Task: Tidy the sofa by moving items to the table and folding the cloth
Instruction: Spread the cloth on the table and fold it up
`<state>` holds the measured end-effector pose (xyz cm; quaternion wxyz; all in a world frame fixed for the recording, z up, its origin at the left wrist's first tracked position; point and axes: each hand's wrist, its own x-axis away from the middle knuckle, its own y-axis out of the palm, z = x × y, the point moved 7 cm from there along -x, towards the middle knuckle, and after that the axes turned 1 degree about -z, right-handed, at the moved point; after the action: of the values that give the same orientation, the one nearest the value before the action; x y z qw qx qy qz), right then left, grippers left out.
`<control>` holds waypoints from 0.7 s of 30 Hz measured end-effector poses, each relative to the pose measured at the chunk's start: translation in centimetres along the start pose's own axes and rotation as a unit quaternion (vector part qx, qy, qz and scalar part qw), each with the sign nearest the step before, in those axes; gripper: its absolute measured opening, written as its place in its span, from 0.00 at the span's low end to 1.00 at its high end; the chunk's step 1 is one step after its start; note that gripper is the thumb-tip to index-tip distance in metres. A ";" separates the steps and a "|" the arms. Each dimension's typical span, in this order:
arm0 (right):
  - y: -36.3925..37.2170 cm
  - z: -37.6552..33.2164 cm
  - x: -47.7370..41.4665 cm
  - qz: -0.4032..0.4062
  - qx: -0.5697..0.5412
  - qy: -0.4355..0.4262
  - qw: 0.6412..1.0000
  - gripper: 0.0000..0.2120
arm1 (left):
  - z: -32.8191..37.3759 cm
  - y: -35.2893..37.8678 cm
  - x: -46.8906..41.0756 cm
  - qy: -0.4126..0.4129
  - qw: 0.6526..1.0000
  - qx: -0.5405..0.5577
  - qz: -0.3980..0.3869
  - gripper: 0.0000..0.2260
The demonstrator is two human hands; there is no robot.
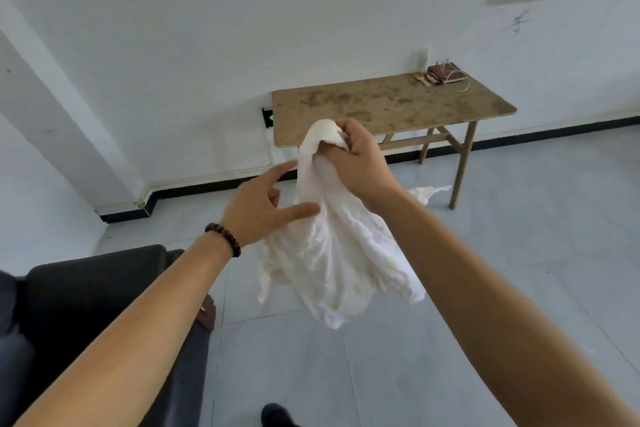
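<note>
While both arms reached forward over the grey floor, the scene stood like this:

Right hand: the right hand point(360, 158) was clenched into a fist around the top of the cloth, a wad of fabric bulging out above the knuckles.

Left hand: the left hand point(263, 204) was spread, thumb and fingers apart; its thumb lay against the side of the cloth just below the other fist, and the forefinger pointed toward the upper fold. It had not closed on anything.

Cloth: the white cloth point(339, 253) hung crumpled in the air from the right fist, its loose lower edges dangling above the floor, between the sofa and the table and touching neither.

Bracelet: a dark beaded bracelet point(225, 239) circled the left wrist.

Sofa: the dark sofa point(90, 291) sat at lower left, under the left forearm; a small brown item point(207, 315) lay on its near edge, too hidden to identify.

Table: the wooden table point(381, 104) stood against the white wall, well beyond the hands, its top stained.

On the table: a small dark red bundle point(445, 73) with pale cords rested near the far right corner.

Floor: a scrap of white material point(427, 191) lay by the table leg; a dark shoe tip point(277, 414) showed at the bottom edge.
</note>
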<state>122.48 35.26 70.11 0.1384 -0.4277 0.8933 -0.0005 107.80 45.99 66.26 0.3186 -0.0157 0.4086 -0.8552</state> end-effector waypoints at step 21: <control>-25.0 21.0 -19.9 0.064 0.242 0.279 0.927 0.11 | 2.6 7.6 -38.3 0.160 0.968 0.195 0.018 0.12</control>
<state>158.66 37.10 57.83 -0.0175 -0.3062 0.8940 -0.3268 143.14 62.06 71.54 0.2615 0.1907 0.2802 -0.9037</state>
